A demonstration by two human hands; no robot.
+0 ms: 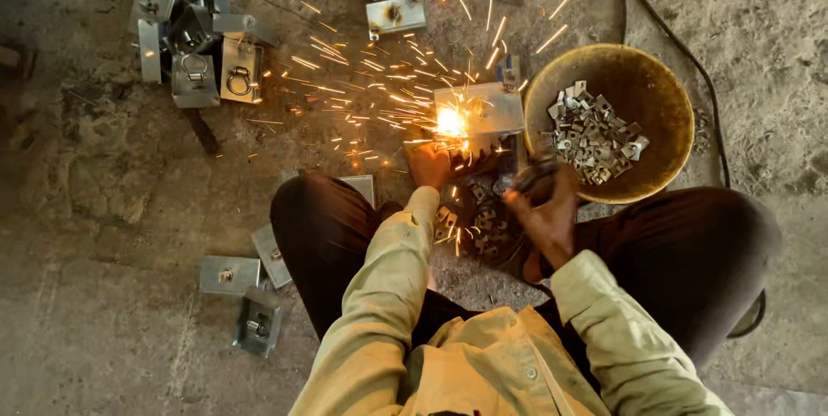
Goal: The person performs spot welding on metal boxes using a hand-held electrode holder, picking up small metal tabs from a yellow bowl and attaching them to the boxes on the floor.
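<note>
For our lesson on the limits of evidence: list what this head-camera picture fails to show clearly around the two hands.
- Head view: the tool in the right hand is motion-blurred; its kind is unclear.
- The weld point on the shiny rectangular metal box is hidden by glare beside the left hand.
- The small metal pieces in the round yellow-brown bowl are too small to identify.

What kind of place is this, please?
Probably a small metal workshop: bright orange sparks fly over a rough concrete floor, among grey folded sheet-metal boxes and a round yellow bowl of small metal pieces.

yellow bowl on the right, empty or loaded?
Loaded, partly: the yellow bowl holds a heap of small metal pieces on its bottom; the walls above are bare.
</note>
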